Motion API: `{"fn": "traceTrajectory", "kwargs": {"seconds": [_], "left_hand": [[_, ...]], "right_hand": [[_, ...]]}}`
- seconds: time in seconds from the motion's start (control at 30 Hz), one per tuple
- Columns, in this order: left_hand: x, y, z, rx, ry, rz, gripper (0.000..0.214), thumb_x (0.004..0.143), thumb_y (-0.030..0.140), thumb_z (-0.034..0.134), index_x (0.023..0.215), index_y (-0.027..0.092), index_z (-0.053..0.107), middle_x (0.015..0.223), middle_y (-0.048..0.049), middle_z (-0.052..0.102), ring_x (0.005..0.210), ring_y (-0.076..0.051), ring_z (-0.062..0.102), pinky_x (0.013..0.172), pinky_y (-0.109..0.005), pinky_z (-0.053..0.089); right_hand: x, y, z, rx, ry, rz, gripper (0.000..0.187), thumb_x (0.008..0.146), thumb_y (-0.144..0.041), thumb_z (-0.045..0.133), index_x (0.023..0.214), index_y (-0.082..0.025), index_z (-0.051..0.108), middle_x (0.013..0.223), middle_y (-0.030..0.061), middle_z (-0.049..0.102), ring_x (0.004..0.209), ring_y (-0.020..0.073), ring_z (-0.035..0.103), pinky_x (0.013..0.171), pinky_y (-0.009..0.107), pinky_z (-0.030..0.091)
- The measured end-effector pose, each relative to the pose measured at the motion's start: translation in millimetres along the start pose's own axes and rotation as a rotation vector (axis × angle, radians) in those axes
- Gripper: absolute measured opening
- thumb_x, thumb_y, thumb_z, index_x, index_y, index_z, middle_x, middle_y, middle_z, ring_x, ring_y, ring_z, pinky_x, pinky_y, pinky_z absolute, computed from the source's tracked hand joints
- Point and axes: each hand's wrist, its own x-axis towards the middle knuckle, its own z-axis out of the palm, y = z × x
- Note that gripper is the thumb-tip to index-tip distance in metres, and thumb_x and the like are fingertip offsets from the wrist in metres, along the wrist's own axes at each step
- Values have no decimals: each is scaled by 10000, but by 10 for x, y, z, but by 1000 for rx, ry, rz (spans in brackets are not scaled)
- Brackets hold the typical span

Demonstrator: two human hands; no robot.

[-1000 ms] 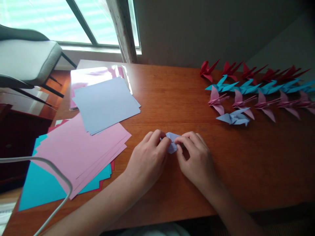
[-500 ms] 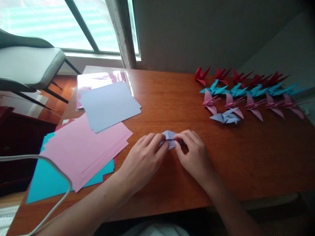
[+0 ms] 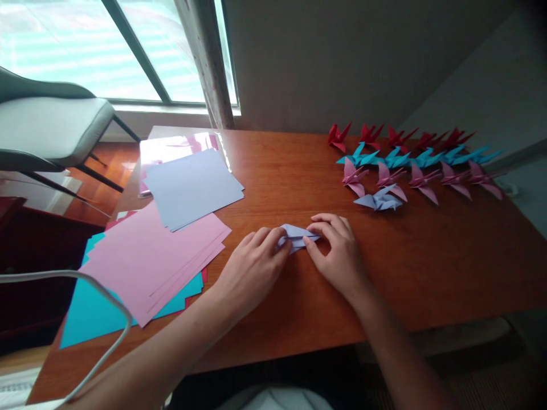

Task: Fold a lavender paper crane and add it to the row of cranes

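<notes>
Pinching the folded paper (image 3: pixel 299 235) against the table (image 3: pixel 427 250), my left hand (image 3: pixel 250 270) and right hand (image 3: pixel 339 253) each gripping one end, I was apparently mid-crease, so the next move called for even fingertip pressure along the fold.

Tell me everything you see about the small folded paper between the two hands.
The folded paper is pale lavender-blue and matte, creased into a flat, narrow, pointed shape. It lies on the wooden table, long axis left to right. The left hand pinches its left end; the right hand holds its right end.
</notes>
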Motion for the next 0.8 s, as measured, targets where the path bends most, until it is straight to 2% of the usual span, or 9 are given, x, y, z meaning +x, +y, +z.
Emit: {"fn": "traceTrajectory", "kwargs": {"seconds": [0.1, 0.23, 0.33, 0.63, 0.8], "left_hand": [[0, -7, -4, 20, 28, 9, 209, 956, 162, 558, 1126, 167, 679, 1222, -117, 668, 1037, -288, 608, 827, -429, 516], [-6, -30, 11, 21, 74, 42, 224, 946, 167, 607, 1163, 180, 661, 1231, -85, 697, 1066, -266, 644, 849, -407, 507], [-12, -42, 22, 7, 99, 52, 229, 938, 165, 627, 1166, 176, 652, 1222, -66, 719, 1071, -253, 673, 855, -393, 523], [0, -26, 36, -33, 251, 63, 242, 974, 203, 564, 1193, 128, 636, 1184, -101, 756, 1039, -252, 727, 869, -390, 567], [-17, -61, 26, -98, 346, 28, 257, 958, 128, 547, 1199, 119, 636, 1161, -100, 767, 977, -252, 749, 824, -385, 577]], "right_hand": [[0, -1, -10, 38, -3, -3, 51, 859, -194, 635, 904, -217, 626, 1058, 97, 682, 1037, 269, 607, 926, 436, 501], [-13, -9, -13, 78, -8, 47, 16, 891, -212, 605, 896, -220, 618, 897, 61, 698, 878, 235, 641, 813, 376, 518], [-32, -26, -8, 155, 2, 107, 31, 899, -231, 613, 919, -215, 629, 882, 50, 708, 820, 209, 669, 774, 342, 534], [-33, -75, -29, 628, 42, 333, 164, 895, -392, 680, 897, -228, 667, 872, 31, 713, 790, 188, 694, 683, 287, 573], [-32, -123, -113, 892, 13, 278, 269, 862, -478, 723, 1009, -258, 683, 942, 27, 712, 855, 186, 702, 696, 276, 580]]}}
